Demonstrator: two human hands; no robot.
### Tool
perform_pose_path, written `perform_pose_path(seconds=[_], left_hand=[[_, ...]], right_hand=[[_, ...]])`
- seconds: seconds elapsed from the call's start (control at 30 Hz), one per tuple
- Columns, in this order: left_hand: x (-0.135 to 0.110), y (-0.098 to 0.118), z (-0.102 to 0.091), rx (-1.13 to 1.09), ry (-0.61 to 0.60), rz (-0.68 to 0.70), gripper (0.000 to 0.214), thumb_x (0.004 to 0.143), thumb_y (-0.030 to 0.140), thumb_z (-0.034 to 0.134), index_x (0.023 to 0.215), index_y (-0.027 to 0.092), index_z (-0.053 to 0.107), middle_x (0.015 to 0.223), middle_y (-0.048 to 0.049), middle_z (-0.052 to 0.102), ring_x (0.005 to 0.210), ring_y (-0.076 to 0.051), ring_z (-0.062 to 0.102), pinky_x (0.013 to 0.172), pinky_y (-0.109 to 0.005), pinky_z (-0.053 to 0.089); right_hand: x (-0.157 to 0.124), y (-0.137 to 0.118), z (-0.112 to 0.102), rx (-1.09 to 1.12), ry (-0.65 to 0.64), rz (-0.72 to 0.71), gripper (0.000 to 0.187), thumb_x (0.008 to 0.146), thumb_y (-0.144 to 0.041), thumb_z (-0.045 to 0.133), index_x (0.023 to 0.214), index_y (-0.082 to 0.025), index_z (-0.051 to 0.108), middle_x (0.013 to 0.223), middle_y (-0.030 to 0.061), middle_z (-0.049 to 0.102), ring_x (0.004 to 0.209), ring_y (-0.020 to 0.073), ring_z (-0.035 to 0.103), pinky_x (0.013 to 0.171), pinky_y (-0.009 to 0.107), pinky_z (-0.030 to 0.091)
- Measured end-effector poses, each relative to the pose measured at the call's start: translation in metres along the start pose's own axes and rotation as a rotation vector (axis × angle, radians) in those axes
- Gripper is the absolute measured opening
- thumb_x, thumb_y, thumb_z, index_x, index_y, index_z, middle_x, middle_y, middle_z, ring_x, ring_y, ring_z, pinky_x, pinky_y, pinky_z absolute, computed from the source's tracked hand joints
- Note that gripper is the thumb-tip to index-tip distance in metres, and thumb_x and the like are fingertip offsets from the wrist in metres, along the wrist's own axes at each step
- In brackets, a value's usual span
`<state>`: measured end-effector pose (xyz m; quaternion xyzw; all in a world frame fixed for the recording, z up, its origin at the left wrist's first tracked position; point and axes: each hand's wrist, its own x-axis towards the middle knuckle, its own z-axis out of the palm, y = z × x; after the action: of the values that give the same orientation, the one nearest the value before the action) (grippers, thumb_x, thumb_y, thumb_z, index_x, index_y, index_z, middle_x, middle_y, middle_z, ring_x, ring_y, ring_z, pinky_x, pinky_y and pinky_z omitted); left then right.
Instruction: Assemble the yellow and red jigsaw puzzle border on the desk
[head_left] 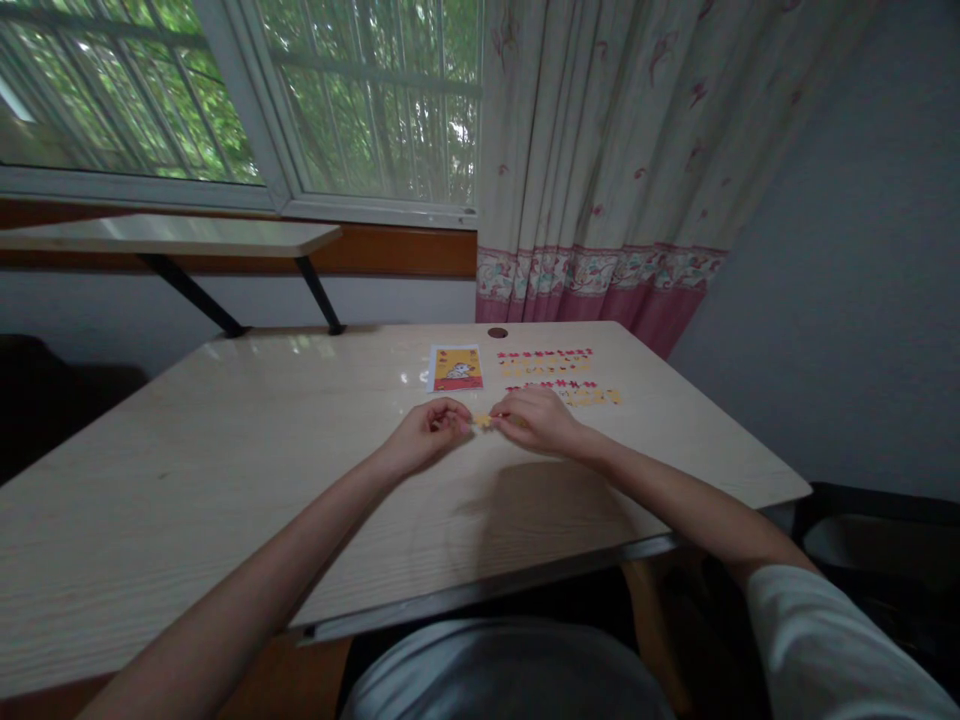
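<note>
While left hand [424, 434] pinches yellow piece [483, 421] | right hand [541, 418] likewise | desk [255, 430] bears card [456, 369]

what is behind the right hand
Past the right hand, a row of small red pieces shows, and a yellowish row is visible to the hand's right. Whether that yellowish row continues behind the hand is covered.

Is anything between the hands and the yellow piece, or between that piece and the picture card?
Nothing visible in the way. The left hand and right hand have fingertips at opposite ends of the yellow piece; from there to the near right corner of the picture card, only tabletop shows.
</note>
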<state>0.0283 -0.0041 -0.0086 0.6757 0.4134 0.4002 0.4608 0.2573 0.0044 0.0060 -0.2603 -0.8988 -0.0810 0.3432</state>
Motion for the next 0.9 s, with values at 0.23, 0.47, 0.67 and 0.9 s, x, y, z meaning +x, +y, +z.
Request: perform_pose_path(seconds=[0.23,0.47,0.67,0.9], left_hand=[[0.005,-0.008,-0.018,0.561,0.063,0.124,0.016,0.077,0.028,0.058,0.083,0.017,0.067,0.076,-0.0048,0.067,0.068,-0.018,0.056,0.067,-0.030,0.045],[0.009,-0.015,-0.025,0.915,0.027,0.182,0.023,0.083,0.025,0.052,0.095,0.015,0.069,0.093,-0.0107,0.071,0.090,-0.026,0.060,0.084,-0.038,0.047],[0.009,-0.019,-0.027,0.962,0.027,0.178,0.024,0.085,0.027,0.050,0.096,0.015,0.069,0.097,-0.0114,0.070,0.093,-0.027,0.059,0.086,-0.040,0.047],[0.009,-0.020,-0.028,0.954,0.032,0.186,0.026,0.084,0.027,0.050,0.096,0.014,0.069,0.096,-0.0126,0.070,0.093,-0.029,0.058,0.085,-0.042,0.048]], right_hand=[[-0.006,0.042,-0.041,0.005,0.165,0.071,0.021,0.094,-0.032,0.053,0.086,-0.019,0.068,0.079,0.0047,0.071,0.069,0.0133,0.061,0.068,0.026,0.045],[-0.026,0.060,-0.043,0.013,0.336,0.151,0.018,0.091,-0.031,0.057,0.083,-0.019,0.068,0.070,0.0031,0.068,0.056,0.0120,0.054,0.059,0.026,0.044],[-0.028,0.057,-0.043,0.022,0.294,0.192,0.022,0.091,-0.035,0.056,0.081,-0.020,0.068,0.072,0.0041,0.069,0.057,0.0125,0.056,0.061,0.028,0.046],[-0.027,0.054,-0.048,0.011,0.297,0.192,0.022,0.091,-0.035,0.057,0.081,-0.019,0.069,0.073,0.0044,0.070,0.057,0.0120,0.055,0.064,0.028,0.047]])
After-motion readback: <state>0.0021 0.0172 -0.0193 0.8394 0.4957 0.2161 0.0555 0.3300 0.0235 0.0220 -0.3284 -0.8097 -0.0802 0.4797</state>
